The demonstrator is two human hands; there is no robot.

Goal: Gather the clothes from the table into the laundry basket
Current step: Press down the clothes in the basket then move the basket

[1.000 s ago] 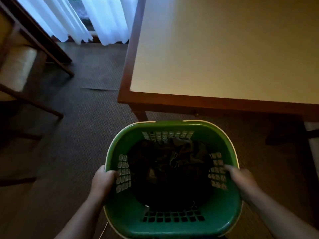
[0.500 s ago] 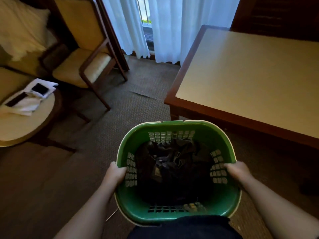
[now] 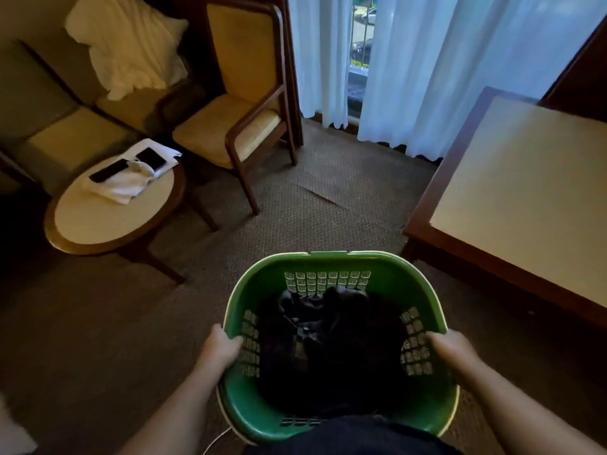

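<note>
Green laundry basket [image 3: 387, 267] of dark clothes [image 3: 328, 339], left hand [image 3: 220, 349] and right hand [image 3: 451, 349] gripping its rim — table [image 3: 525, 198] bare

**Both hands on the basket**

We have both bare forearms reaching forward and slightly inward from the bottom corners of the view. Our left hand [image 3: 220, 348] curls over the left rim of the basket [image 3: 341, 261], fingers wrapped inside the wall. Our right hand [image 3: 451, 348] mirrors it on the right rim, knuckles up, its grip closed around the edge.
</note>
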